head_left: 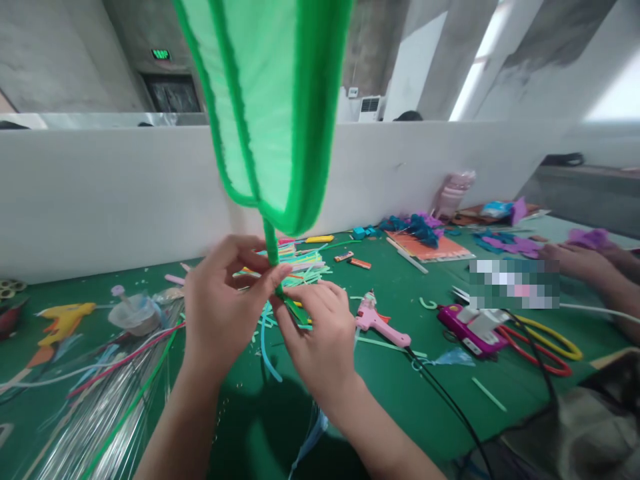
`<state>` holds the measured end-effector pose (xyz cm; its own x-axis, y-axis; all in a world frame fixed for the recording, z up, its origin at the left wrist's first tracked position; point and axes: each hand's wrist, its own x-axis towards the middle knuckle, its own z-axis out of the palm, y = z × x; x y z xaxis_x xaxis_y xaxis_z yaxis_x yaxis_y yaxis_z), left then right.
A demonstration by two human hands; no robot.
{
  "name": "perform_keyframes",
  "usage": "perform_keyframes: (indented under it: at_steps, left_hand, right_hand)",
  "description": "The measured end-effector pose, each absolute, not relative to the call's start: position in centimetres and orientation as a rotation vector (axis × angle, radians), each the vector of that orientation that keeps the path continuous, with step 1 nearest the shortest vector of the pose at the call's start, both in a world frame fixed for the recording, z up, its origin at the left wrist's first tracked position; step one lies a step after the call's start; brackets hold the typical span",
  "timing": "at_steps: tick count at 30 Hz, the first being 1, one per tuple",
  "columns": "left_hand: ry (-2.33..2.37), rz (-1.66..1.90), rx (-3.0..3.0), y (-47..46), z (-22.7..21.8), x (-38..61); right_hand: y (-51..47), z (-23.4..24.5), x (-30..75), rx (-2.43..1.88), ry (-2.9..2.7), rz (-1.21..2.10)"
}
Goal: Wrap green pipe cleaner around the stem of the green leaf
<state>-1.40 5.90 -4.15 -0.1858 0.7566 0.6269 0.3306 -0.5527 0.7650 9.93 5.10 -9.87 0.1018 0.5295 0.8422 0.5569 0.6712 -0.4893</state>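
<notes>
A big green leaf (270, 100) of sheer fabric edged with fuzzy green wire stands upright in front of me, its top out of frame. My left hand (223, 307) pinches its green stem (271, 247) just below the leaf. Just under that, my right hand (320, 333) is closed on the stem's lower end, where green tape (296, 311) shows between the fingers. Both hands hover above a green table (400, 393).
A pink glue gun (380, 323) with a black cord lies right of my hands; a yellow one (63, 320) lies at far left. Coloured strips (300, 260), wires and clear film (95, 407) litter the table. Another person's hands (585, 263) work at the right. A white partition (100, 193) stands behind.
</notes>
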Motion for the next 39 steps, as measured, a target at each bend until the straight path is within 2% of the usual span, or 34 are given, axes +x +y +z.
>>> perform_keyframes:
  at_steps: [3,9,14,25,39]
  left_hand:
    - [1.226,1.702,1.757,5.9,-3.8,-1.6]
    - [0.75,1.258,1.588,6.2,-3.5,-3.8]
    - [0.643,1.301,1.591,6.5,-4.0,-4.5]
    - [0.895,1.613,1.602,7.1,-4.1,-3.7]
    - [1.067,1.668,1.705,6.8,-3.8,-2.6]
  right_hand:
    - [5.0,-9.5,10.6,-0.91,-1.578,0.097]
    - [4.7,-8.6,12.1,-0.894,-1.714,0.448]
    - [4.5,-8.3,12.5,-0.924,-1.711,0.591]
    - [4.9,-9.3,10.6,-1.004,-1.669,0.325]
    - [4.9,-9.7,10.1,-1.03,-1.69,0.281]
